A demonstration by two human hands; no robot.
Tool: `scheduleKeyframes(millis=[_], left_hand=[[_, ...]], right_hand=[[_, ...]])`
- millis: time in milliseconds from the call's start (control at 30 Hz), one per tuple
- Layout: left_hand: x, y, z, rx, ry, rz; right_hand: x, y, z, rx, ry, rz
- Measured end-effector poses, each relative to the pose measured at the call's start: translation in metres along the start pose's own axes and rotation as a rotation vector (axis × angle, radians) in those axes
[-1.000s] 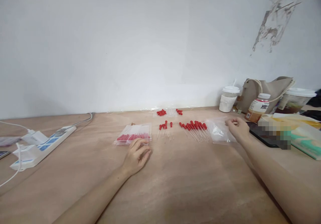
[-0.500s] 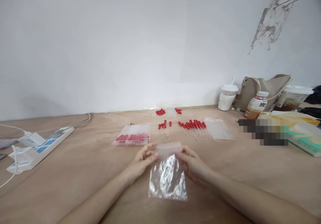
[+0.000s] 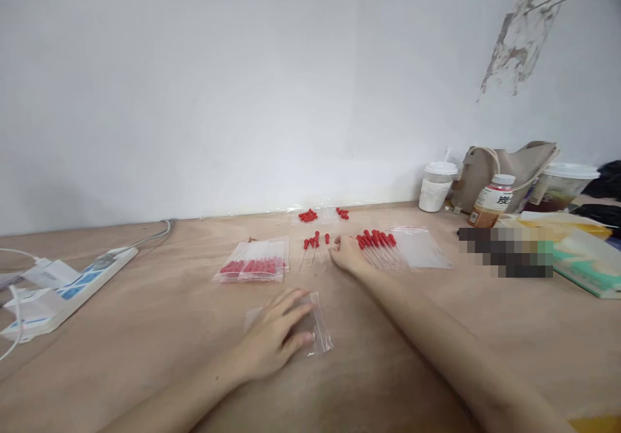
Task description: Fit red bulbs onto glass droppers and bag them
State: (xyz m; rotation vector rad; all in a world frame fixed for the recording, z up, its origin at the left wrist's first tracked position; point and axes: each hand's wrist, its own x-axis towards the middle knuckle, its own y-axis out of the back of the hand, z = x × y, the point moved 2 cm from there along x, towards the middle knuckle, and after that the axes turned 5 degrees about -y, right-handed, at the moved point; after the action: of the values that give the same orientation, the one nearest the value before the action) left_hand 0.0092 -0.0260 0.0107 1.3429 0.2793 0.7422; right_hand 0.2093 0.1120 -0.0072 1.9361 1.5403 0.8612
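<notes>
My left hand [image 3: 276, 333] lies with fingers spread over a clear zip bag [image 3: 317, 336], pressing it to the table. The bag lies flat, its zip edge to the right, partly covered by the hand. Farther forward, my right hand [image 3: 348, 254] is at the left end of a row of glass droppers with red rubber bulbs [image 3: 376, 239]. Its fingers curl inward, and whatever is between them is hidden. Several more red-bulbed droppers [image 3: 316, 240] lie just left of that hand. Filled zip bags of droppers [image 3: 255, 261] are stacked at the left.
Behind, loose red bulbs [image 3: 308, 215] lie on clear plastic by the wall. Flat bags [image 3: 422, 248] rest right of the droppers. A power strip [image 3: 77, 290] with cables is at far left. A lidded cup [image 3: 436, 187], bottle [image 3: 491, 201] and handbag [image 3: 514, 171] stand at right.
My right hand has let go of the zip bag and reached forward to the dropper row. The bag has come down onto the table and turned, with my left hand now flat over it.
</notes>
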Motion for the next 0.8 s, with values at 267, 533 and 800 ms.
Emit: scheduleKeyframes(millis=[267,533,800], left_hand=[[-0.018,-0.008,-0.006,-0.01,-0.052,-0.254],[0.007,-0.018,-0.007,-0.005,-0.084,-0.202],[0.016,-0.023,-0.003,-0.037,-0.115,-0.167]], right_hand=[[0.024,-0.022,-0.01,-0.029,-0.121,-0.065],[-0.023,0.028,0.022,0.409,-0.043,0.027],[-0.08,0.03,0.071,1.066,-0.132,0.038]])
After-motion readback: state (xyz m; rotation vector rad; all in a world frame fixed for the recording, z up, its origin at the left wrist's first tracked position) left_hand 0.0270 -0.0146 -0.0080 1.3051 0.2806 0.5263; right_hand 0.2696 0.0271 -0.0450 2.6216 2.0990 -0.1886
